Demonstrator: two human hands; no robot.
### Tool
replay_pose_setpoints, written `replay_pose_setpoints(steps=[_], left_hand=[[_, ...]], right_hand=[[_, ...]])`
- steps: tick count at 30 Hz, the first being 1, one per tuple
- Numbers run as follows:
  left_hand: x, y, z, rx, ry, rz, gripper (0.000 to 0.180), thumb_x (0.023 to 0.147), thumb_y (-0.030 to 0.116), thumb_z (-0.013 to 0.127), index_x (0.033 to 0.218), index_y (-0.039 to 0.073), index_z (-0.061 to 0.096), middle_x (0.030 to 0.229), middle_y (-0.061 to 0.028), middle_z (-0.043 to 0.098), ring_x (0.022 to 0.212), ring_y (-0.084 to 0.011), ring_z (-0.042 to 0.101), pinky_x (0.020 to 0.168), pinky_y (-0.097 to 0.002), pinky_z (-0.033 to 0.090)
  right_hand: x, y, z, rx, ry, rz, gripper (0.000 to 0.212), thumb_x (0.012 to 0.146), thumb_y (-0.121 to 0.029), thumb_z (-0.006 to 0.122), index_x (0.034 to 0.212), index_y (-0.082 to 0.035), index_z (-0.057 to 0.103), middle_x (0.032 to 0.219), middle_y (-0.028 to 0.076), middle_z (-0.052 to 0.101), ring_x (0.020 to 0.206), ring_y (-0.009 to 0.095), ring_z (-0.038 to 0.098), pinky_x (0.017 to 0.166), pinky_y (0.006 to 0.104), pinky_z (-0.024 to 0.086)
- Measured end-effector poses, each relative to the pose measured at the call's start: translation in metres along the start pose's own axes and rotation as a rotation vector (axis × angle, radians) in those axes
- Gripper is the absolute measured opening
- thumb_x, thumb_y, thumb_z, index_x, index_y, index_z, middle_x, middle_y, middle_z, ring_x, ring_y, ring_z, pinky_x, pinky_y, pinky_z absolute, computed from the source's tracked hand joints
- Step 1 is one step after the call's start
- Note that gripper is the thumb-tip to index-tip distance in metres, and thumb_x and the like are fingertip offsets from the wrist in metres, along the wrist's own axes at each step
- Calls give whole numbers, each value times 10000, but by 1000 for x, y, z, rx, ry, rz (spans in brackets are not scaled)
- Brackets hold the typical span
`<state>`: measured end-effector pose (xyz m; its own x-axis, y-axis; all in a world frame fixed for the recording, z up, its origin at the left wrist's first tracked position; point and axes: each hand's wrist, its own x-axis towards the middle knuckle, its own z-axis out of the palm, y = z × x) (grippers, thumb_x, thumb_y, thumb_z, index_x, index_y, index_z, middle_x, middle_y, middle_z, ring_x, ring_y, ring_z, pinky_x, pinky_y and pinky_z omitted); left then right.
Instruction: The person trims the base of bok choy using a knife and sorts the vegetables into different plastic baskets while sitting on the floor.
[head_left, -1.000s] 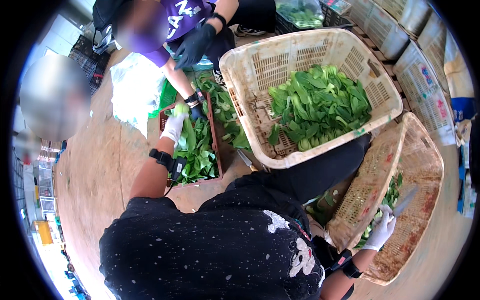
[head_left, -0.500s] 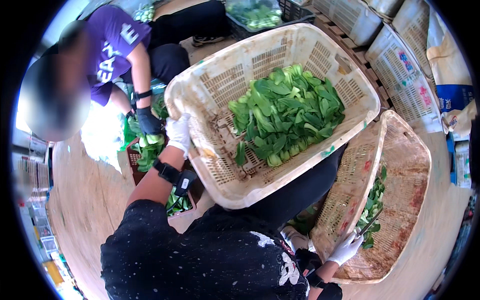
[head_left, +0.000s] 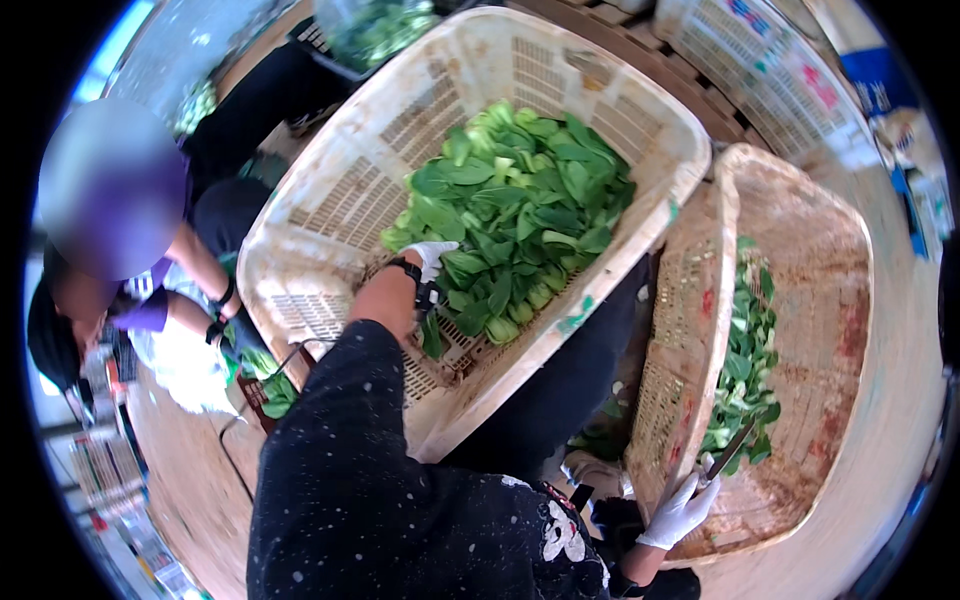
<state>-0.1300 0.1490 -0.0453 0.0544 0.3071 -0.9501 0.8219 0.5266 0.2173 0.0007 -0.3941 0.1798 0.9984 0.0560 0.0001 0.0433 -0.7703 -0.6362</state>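
Note:
A large off-white plastic crate (head_left: 330, 250) is tilted across my lap, with a heap of green bok choy (head_left: 510, 220) in it. My left hand (head_left: 430, 257), in a white glove, is inside this crate at the near-left edge of the heap. Its visible fingers stretch out toward the leaves; the rest of the hand is partly hidden by the wrist. At the lower right my right hand (head_left: 678, 515), also gloved in white, is closed on a knife (head_left: 732, 450). The blade points over a second dirty crate (head_left: 830, 330) holding loose leaves (head_left: 745, 370).
To the left a person in a purple shirt (head_left: 150, 315) bends over bok choy (head_left: 268, 385) near a white plastic bag (head_left: 190, 370). More crates (head_left: 750, 60) and a wooden pallet (head_left: 640, 55) stand at the back. A cable (head_left: 232, 455) runs beside my left arm.
My left hand has left the big crate's left rim and moved right, into the crate beside the bok choy. The view has shifted. My right hand keeps the knife.

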Motion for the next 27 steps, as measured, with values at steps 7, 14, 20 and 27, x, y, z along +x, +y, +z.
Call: replay_pose_setpoints(steps=[7, 14, 20, 27], left_hand=[[-25, -35, -7, -698, -312, 258, 601, 788, 194, 636, 1302, 8, 386, 1319, -101, 474, 1205, -267, 456, 1013, -423, 366], [-221, -2, -9, -649, -664, 854, 640, 700, 118, 579, 1306, -10, 418, 1247, -140, 543, 1165, -299, 507, 1051, -432, 358], [-322, 25, 117, -361, -782, 1238, 630, 725, 282, 775, 1248, 85, 483, 1142, -60, 579, 1085, -203, 550, 981, -353, 423], [-393, -3, 267, 165, -767, 1513, 674, 678, 117, 816, 1244, 61, 456, 1161, -69, 462, 1108, -190, 473, 973, -315, 388]], right_hand=[[0, 3, -1, 90, -43, 49, 287, 935, -92, 503, 1190, 30, 550, 1032, 111, 616, 894, 182, 547, 835, 304, 438], [-2, -9, -1, 255, 41, -103, 301, 941, -76, 503, 1221, 30, 531, 1047, 96, 611, 905, 159, 556, 845, 292, 438], [-2, -37, -60, 332, -44, -201, 350, 844, 36, 516, 1190, 11, 561, 1061, 110, 640, 901, 158, 596, 795, 272, 468], [14, -71, -115, 74, 151, -652, 418, 727, -5, 647, 1134, -90, 602, 775, 103, 595, 663, 274, 600, 593, 353, 489]])
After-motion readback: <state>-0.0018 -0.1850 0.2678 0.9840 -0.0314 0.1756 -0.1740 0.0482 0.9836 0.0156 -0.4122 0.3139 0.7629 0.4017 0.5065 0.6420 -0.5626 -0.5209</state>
